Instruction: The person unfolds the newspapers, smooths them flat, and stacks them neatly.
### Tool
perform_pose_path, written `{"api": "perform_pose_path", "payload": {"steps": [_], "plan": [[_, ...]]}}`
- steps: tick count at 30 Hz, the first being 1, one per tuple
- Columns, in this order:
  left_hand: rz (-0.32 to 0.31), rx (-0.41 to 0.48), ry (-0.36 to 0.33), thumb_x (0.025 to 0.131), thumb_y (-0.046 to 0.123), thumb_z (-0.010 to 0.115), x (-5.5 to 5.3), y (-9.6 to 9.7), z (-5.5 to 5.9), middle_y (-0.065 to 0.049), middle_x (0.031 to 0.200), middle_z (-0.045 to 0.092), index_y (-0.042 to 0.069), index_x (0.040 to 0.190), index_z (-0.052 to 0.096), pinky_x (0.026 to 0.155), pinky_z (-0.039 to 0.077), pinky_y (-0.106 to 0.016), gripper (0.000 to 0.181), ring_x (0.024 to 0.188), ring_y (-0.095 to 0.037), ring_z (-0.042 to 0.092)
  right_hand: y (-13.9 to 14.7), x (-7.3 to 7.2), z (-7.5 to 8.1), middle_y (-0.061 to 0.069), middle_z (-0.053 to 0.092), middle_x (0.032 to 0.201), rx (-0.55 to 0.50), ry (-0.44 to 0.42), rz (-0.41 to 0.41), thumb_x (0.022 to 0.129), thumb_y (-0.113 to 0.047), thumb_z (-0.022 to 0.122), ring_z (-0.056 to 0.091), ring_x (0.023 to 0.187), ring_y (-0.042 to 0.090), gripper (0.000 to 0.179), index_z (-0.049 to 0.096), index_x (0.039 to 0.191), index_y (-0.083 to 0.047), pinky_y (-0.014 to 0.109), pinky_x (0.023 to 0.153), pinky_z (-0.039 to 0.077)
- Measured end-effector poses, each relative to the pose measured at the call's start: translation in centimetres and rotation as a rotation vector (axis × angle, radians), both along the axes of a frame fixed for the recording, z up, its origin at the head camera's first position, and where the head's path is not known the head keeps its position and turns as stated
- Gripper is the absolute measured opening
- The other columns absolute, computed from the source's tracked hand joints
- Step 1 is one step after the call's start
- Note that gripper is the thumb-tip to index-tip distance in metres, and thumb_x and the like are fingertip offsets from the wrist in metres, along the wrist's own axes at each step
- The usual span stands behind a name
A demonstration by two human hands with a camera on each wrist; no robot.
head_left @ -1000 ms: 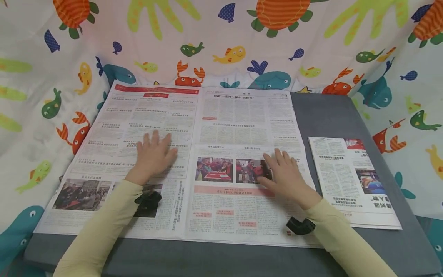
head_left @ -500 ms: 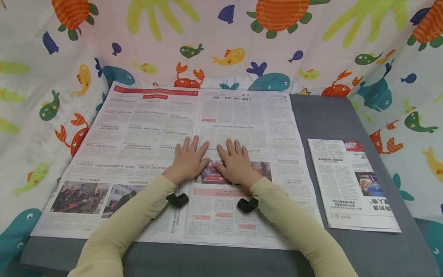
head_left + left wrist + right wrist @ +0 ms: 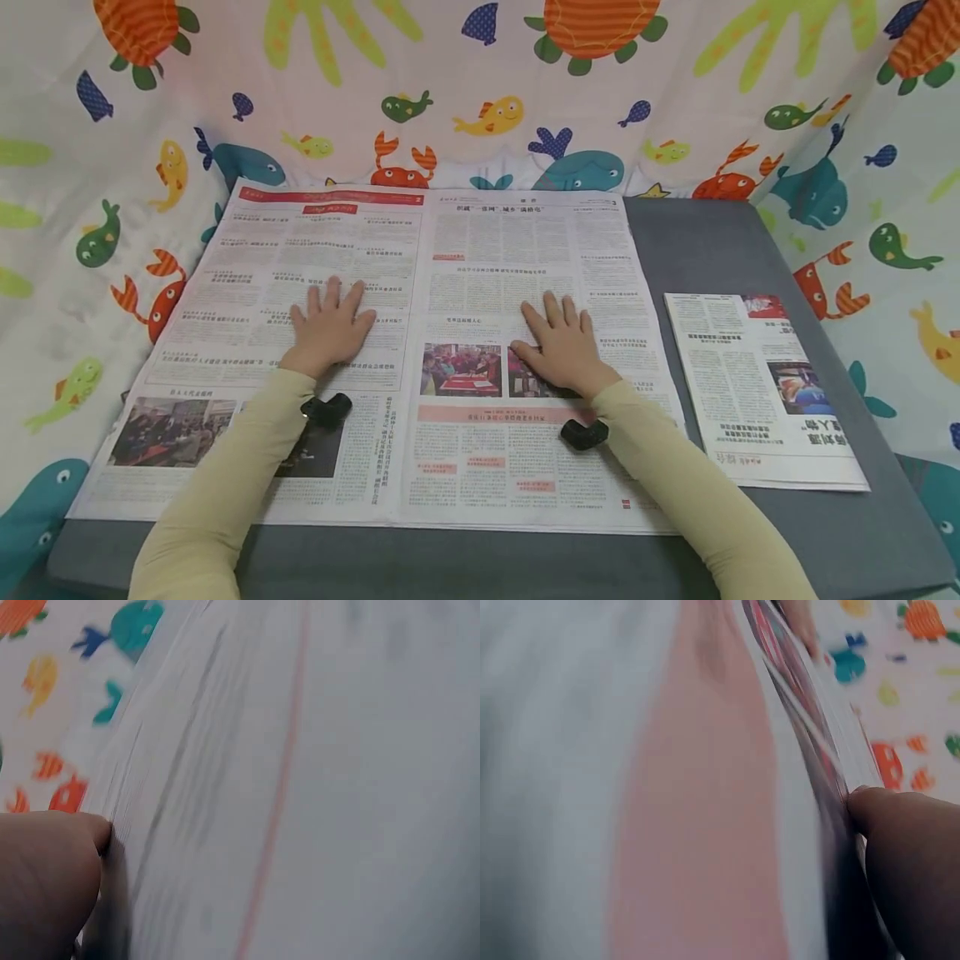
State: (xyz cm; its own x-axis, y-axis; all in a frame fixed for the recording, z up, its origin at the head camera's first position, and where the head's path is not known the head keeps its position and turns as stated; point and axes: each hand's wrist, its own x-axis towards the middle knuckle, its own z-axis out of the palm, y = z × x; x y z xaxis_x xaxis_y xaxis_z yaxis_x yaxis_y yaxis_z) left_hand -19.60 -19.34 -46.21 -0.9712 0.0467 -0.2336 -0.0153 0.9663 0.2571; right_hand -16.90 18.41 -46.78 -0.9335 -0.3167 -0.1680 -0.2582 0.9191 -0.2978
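An opened newspaper (image 3: 510, 292) lies flat over most of the grey table, its centre fold running away from me. On its left page rests my left hand (image 3: 330, 327), palm down with the fingers straight and spread. My right hand (image 3: 564, 343) lies the same way on the right page, over part of a printed photo. The left wrist view has part of the left hand (image 3: 49, 877) against the blurred page. In the right wrist view the right hand (image 3: 911, 855) touches the paper beside a pink printed band.
A smaller folded newspaper (image 3: 757, 392) lies to the right on the grey table (image 3: 697, 242). Behind and at both sides hangs a white cloth (image 3: 442, 50) printed with sea animals. Black devices (image 3: 585, 434) sit at both wrists.
Both hands first came together near the centre fold, then slid apart again, left hand leftward and right hand rightward. The newspaper stays spread flat.
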Motion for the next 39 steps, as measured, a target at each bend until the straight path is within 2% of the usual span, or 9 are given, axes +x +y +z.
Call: {"api": "perform_pose_path", "payload": {"steps": [7, 9, 12, 26, 39], "plan": [[0.178, 0.03, -0.028, 0.1, 0.067, 0.035, 0.1, -7.9, 1.2, -0.034, 0.165, -0.016, 0.011, 0.164, 0.001, 0.104, -0.008, -0.088, 0.092, 0.146, -0.066, -0.018, 6.4, -0.5, -0.2, 0.025, 0.001, 0.171, 0.024, -0.02, -0.116, 0.102, -0.061, 0.04, -0.007, 0.155, 0.054, 0.081, 0.017, 0.165, -0.015, 0.073, 0.12, -0.001], [0.215, 0.027, -0.027, 0.099, 0.068, 0.036, 0.2, -9.3, 1.3, -0.035, 0.163, -0.019, 0.011, 0.164, -0.002, 0.102, -0.008, -0.09, 0.095, 0.144, -0.069, -0.019, 7.6, -0.4, -0.2, 0.026, 0.0, 0.17, 0.026, -0.024, -0.145, 0.103, -0.06, 0.04, -0.007, 0.155, 0.055, 0.081, 0.017, 0.165, -0.014, 0.074, 0.12, -0.002], [0.247, 0.021, -0.033, 0.098, 0.07, 0.035, 0.3, -10.5, 1.3, -0.035, 0.162, -0.023, 0.011, 0.164, -0.005, 0.101, -0.009, -0.09, 0.097, 0.143, -0.069, -0.02, 8.6, -0.3, -0.2, 0.027, -0.001, 0.17, 0.019, -0.029, -0.165, 0.103, -0.059, 0.04, -0.008, 0.154, 0.056, 0.082, 0.016, 0.165, -0.012, 0.075, 0.119, -0.002], [0.263, 0.005, -0.032, 0.099, 0.067, 0.035, 0.4, -10.1, 0.9, -0.032, 0.162, -0.025, 0.012, 0.163, -0.007, 0.102, -0.009, -0.089, 0.094, 0.143, -0.069, -0.021, 9.3, 0.1, -0.4, 0.028, -0.002, 0.17, 0.023, -0.024, -0.171, 0.103, -0.06, 0.038, -0.009, 0.154, 0.056, 0.082, 0.015, 0.165, -0.011, 0.075, 0.119, -0.003], [0.267, 0.001, -0.021, 0.099, 0.069, 0.032, 0.2, -9.9, 0.5, -0.031, 0.162, -0.026, 0.013, 0.163, -0.01, 0.103, -0.011, -0.089, 0.094, 0.144, -0.068, -0.022, 9.4, 0.4, 0.0, 0.026, -0.003, 0.17, 0.026, -0.03, -0.174, 0.103, -0.061, 0.037, -0.01, 0.154, 0.055, 0.082, 0.013, 0.165, -0.012, 0.075, 0.119, -0.005]]}}
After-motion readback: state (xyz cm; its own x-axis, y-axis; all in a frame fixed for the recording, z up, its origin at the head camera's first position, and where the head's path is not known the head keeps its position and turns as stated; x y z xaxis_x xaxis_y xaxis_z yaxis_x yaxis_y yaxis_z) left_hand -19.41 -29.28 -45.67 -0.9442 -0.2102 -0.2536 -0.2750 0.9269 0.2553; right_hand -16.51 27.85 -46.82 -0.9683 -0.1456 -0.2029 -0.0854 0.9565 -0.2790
